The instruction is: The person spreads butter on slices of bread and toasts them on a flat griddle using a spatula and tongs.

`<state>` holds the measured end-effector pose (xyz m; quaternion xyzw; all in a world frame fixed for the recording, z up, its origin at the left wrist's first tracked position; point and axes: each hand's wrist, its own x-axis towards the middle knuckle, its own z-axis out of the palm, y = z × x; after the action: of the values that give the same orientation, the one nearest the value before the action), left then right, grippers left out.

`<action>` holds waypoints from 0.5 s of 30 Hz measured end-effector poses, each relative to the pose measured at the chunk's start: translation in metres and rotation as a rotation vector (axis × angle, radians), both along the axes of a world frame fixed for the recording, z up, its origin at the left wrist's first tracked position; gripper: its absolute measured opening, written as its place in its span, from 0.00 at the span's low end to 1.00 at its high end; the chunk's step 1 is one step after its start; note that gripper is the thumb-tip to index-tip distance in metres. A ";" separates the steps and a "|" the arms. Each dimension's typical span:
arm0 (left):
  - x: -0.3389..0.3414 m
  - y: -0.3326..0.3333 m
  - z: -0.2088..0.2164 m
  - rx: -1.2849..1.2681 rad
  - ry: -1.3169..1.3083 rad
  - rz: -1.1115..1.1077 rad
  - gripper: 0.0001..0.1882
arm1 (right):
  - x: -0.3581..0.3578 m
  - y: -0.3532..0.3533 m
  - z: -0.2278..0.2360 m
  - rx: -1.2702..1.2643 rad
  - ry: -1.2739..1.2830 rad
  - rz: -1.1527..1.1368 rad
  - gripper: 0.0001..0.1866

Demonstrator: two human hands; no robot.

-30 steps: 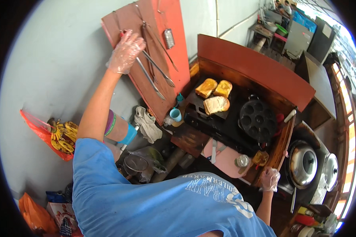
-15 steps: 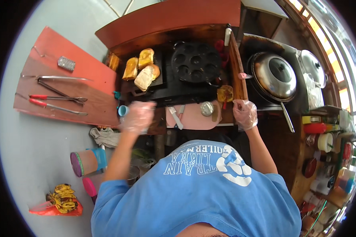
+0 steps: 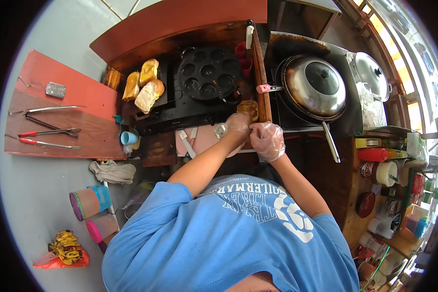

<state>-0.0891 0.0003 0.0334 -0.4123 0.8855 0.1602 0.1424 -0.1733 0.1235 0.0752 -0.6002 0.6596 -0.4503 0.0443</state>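
Both my hands wear clear plastic gloves and are close together at the right end of the counter. My left hand [image 3: 239, 124] reaches over the pink cutting board [image 3: 207, 135] to a small container of yellow-brown stuff [image 3: 248, 108]; its fingers are blurred and partly hidden. Just right of it, my right hand [image 3: 268, 140] is closed at the near end of the wooden side panel [image 3: 264, 104]; what its fingers hold, if anything, is hidden. A shiny round tin [image 3: 221, 130] sits beside my left wrist. A white-handled knife [image 3: 186, 144] lies on the board.
Toasted bread slices [image 3: 148, 96] rest on a griddle left of a black round-welled pan [image 3: 209, 73]. Right of the panel stands a lidded wok [image 3: 314, 87], its handle [image 3: 331, 142] jutting toward me. Tongs [image 3: 48, 141] lie on the left board, near a blue cup [image 3: 129, 138].
My left hand has swung right from beside the blue cup to the small container, next to my right hand. The whole view has shifted, with the counter now farther left.
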 end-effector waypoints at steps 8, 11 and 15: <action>-0.007 -0.025 0.003 -0.042 -0.002 0.160 0.12 | -0.005 -0.004 -0.003 -0.045 0.013 0.052 0.05; -0.009 -0.021 0.015 -0.085 -0.015 0.213 0.11 | -0.003 -0.005 0.004 0.046 -0.006 0.078 0.04; -0.018 -0.023 -0.012 -0.229 -0.100 0.220 0.10 | -0.003 -0.005 0.009 0.153 -0.026 0.094 0.06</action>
<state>-0.1068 -0.0225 0.0216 -0.5277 0.8393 0.0522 0.1199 -0.1763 0.1185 0.0838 -0.6195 0.6625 -0.4037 0.1197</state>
